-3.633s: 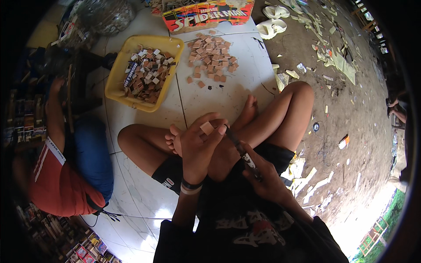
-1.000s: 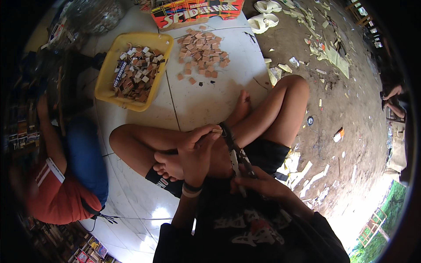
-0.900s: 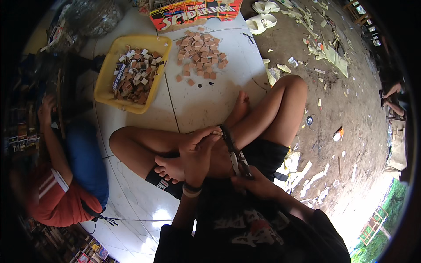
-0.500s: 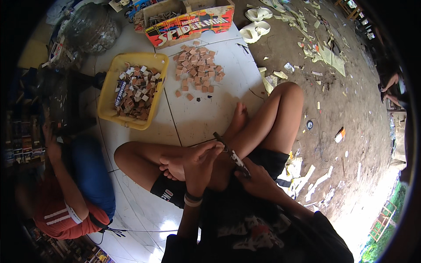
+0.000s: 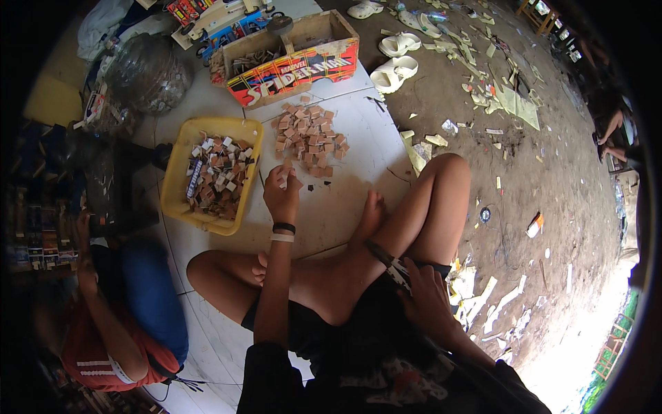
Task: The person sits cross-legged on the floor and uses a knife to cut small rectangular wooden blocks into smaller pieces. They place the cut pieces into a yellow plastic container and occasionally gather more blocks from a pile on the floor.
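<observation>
My left hand (image 5: pixel 281 194) is at the near edge of a pile of small brown square pieces (image 5: pixel 310 134) on the white tiled floor. Its fingers are curled together in a pinch, with one small brown square piece (image 5: pixel 288 164) at their tips. Over my lap, my right hand (image 5: pixel 426 293) is closed around a long narrow tool (image 5: pixel 396 269) with a black-and-white patterned body and a dark end. The tool's exact kind is unclear. Left of the pile stands a yellow plastic basin (image 5: pixel 169 196) filled with brown and white square pieces (image 5: pixel 221 176).
A wooden box (image 5: pixel 296 76) with a red printed side stands behind the pile, near toy trucks (image 5: pixel 234 31). Pale clogs (image 5: pixel 394 74) sit on the littered dirt floor (image 5: pixel 510 179). Another person in a red shirt (image 5: pixel 117 345) sits at the left.
My left hand has moved from beside the tool forward to the pile of square pieces. My right hand, still holding the tool, has shifted slightly right and nearer to me.
</observation>
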### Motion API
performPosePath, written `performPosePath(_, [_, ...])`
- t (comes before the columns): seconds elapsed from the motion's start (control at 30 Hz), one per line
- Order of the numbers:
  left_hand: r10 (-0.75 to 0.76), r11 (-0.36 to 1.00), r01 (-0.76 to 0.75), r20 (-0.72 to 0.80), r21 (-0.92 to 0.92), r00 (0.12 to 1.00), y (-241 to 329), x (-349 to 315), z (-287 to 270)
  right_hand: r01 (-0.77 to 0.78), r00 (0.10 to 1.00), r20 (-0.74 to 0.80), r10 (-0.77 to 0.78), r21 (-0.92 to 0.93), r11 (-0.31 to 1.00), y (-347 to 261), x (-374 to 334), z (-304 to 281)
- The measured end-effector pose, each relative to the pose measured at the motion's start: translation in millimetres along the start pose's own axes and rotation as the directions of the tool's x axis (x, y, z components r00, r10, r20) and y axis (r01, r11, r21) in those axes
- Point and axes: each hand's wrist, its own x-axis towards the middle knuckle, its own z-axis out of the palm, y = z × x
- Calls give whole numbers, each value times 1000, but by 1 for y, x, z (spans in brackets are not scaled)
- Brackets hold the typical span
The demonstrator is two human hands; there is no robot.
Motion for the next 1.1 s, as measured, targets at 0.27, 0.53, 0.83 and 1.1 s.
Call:
performPosePath(0.27, [310,916,-304,20,261,951,-28,10,6,64,997,-43,-69,-96,993,15,-1,6])
performPosePath(0.53, [333,890,-344,87,299,939,-43,15,6,196,979,91,-181,-199,960,6,42,-32])
performPosePath(0.83, [325,809,-317,71,496,943,-45,5,13,445,793,-453,-407,-24,895,-54,297,-73])
performPosePath(1.1, [318,808,-287,30,515,948,-38,4,14,346,585,-530,-614,-522,780,-118,451,-112])
